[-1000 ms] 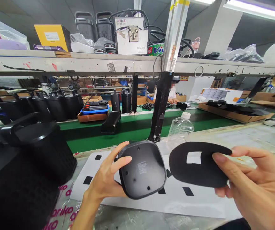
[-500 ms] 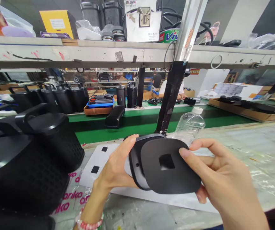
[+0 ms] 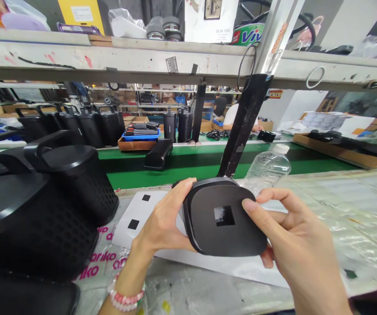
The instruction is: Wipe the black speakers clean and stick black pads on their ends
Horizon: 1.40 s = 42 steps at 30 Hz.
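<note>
My left hand grips a black rounded-square part by its left side, thumb on top and fingers mostly hidden behind it. Pinched at its right edge by my right hand is a flat black pad with rounded corners. A small, shiny dark square sits near the pad's middle. The pad lies over the front of the part and covers most of it; whether they touch everywhere I cannot tell. Beneath my hands is a white sheet with black squares on it.
Large black perforated cases with handles crowd the left. A clear plastic bottle stands behind my right hand. A slanted black post rises beyond, before a green belt. A carton of black parts lies at the right.
The pad has moved left over the rounded part and now covers more of its face, with the two nearly lined up. The view has tilted down slightly.
</note>
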Available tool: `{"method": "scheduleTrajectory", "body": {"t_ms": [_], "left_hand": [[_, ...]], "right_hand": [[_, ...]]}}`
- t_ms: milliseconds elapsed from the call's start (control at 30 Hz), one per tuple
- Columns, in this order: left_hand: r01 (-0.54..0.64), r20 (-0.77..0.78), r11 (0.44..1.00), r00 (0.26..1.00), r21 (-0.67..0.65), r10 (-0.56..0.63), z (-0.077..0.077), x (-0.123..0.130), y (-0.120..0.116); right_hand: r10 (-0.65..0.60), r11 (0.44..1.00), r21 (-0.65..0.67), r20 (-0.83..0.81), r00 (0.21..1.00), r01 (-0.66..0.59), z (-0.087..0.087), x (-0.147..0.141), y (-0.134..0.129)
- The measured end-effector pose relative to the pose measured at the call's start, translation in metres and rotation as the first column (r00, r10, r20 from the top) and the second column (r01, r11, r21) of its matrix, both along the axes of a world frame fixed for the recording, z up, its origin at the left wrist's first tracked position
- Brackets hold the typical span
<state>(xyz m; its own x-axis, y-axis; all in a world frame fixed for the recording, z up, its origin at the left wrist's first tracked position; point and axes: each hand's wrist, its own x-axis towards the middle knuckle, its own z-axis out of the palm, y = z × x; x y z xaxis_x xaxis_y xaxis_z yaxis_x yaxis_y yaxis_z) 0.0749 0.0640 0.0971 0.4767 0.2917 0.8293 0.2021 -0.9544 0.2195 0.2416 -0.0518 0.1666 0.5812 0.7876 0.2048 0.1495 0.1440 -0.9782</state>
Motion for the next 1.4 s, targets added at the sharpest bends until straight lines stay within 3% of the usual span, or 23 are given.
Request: {"method": "scheduleTrajectory", "body": {"t_ms": [1400], "left_hand": [[-0.025, -0.017, 1.0, 1.0, 0.015, 0.026, -0.0005, -0.0007, 0.0015]], "right_hand": [[0.004, 1.0, 0.028, 0.025, 1.0, -0.004, -0.0016, -0.0031, 0.0071]]}}
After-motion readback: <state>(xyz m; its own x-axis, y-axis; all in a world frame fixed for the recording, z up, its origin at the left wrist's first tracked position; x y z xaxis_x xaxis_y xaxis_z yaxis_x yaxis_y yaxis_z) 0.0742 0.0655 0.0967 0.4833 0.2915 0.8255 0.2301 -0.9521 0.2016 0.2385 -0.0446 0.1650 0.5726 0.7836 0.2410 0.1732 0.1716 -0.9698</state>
